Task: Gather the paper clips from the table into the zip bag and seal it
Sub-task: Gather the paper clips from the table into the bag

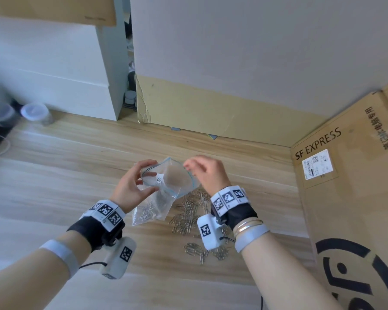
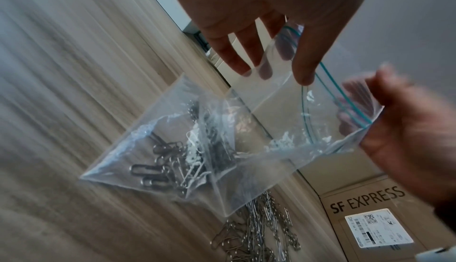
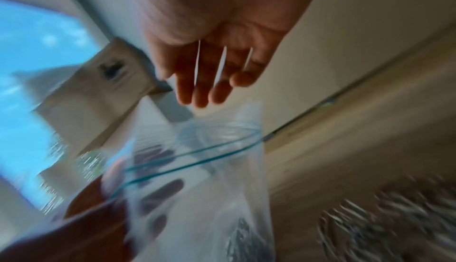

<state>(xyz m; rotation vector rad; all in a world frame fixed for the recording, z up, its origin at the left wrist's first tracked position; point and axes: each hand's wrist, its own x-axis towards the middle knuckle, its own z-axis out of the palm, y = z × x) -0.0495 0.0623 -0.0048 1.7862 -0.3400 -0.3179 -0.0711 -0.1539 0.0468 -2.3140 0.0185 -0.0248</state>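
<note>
Head view is showing the left hand (image 1: 130, 186) pinching the bag (image 1: 164, 189) mouth agape at frame centre, likely for filling, while the right hand (image 1: 207, 173), fingers straight and holding nothing, is hovering above clips (image 1: 193, 217) lying lower right on the surface (image 1: 54, 166).

There is 1 zip bag (image 1: 164, 186). The paper clips (image 1: 188, 218) are too many to count: 1 heap lies on the counter (image 1: 76, 153), some are inside the bag. 2 hands and 1 cardboard box (image 1: 345, 175) are visible.
</note>
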